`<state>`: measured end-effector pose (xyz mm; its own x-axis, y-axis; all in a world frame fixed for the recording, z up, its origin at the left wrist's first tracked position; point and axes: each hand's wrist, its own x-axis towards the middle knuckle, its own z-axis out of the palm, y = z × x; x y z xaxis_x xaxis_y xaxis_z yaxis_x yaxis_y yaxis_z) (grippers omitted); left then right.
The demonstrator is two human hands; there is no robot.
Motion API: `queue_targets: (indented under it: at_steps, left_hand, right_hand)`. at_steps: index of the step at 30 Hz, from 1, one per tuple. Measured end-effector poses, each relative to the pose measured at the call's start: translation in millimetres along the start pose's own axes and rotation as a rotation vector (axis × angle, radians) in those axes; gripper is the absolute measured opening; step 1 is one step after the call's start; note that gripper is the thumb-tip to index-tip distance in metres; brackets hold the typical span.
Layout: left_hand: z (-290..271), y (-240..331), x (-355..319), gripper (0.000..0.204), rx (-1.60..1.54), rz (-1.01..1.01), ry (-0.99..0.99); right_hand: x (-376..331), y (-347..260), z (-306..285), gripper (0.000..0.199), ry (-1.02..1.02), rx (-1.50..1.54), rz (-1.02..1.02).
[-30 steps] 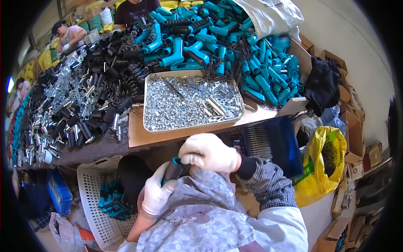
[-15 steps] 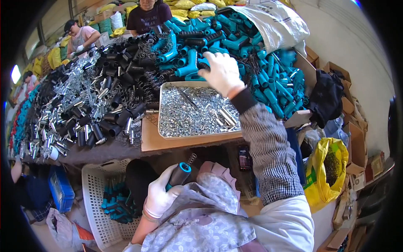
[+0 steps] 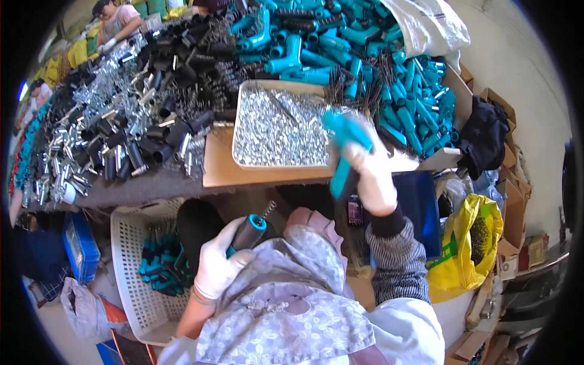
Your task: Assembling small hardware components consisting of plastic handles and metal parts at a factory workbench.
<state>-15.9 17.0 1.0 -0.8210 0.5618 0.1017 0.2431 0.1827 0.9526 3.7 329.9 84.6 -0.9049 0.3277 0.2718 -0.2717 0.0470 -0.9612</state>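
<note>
My left hand (image 3: 214, 264), in a white glove, is wrapped round a black and teal tubular handle (image 3: 248, 233) above my lap. From near its open teal end a thin coil spring (image 3: 268, 210) sticks out. My gloved right hand (image 3: 374, 182) grips a teal pistol-shaped plastic housing (image 3: 351, 135), smeared by motion, at the right end of the white tray (image 3: 280, 166). That tray holds a mass of small shiny metal pieces (image 3: 277, 134) and a dark thin rod. Behind it lies a heap of teal housings (image 3: 334, 45).
Black tubes (image 3: 179, 131), springs and silver metal cylinders (image 3: 64, 173) cover the table's left side. Below stands a white perforated basket (image 3: 120, 261) with teal-black handles. A yellow bag (image 3: 456, 267) and cardboard boxes (image 3: 514, 213) are at right. A co-worker (image 3: 115, 24) sits far left.
My right hand has come back from the teal heap toward me, bringing a teal housing with it. The left hand still holds the handle. The whole view has tilted down a little.
</note>
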Motion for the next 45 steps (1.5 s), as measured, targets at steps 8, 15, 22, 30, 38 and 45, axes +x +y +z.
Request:
queue_targets:
  at_steps: [8,15,22,30,38,45]
  left_hand:
    - [-9.3,-3.4,-2.1,0.067,0.257,0.008,-0.119]
    - [-30.6,19.0,-6.4,0.063,0.638,0.216,-0.239]
    - [-50.4,-12.8,1.0,0.072,-0.154,-0.347,-0.725]
    - [-44.7,-32.2,5.6,0.072,-0.143,-0.384,-0.952]
    - [-37.6,52.9,5.7,0.053,1.103,0.318,-0.525]
    - [-42.1,19.9,-7.9,0.019,1.013,0.051,-0.592]
  right_hand:
    - [-66.9,26.5,9.2,0.052,-0.374,0.263,0.503]
    - [-46.1,31.4,2.2,0.054,-0.803,-0.048,0.486]
    - [-73.4,27.0,40.4,0.036,-0.782,-0.971,-1.095]
    - [-69.6,38.8,36.5,0.041,-0.934,-0.878,-1.293]
    - [-79.4,52.4,26.8,0.056,-0.727,0.198,0.731]
    - [-85.3,55.7,40.3,0.065,-0.283,0.395,0.084]
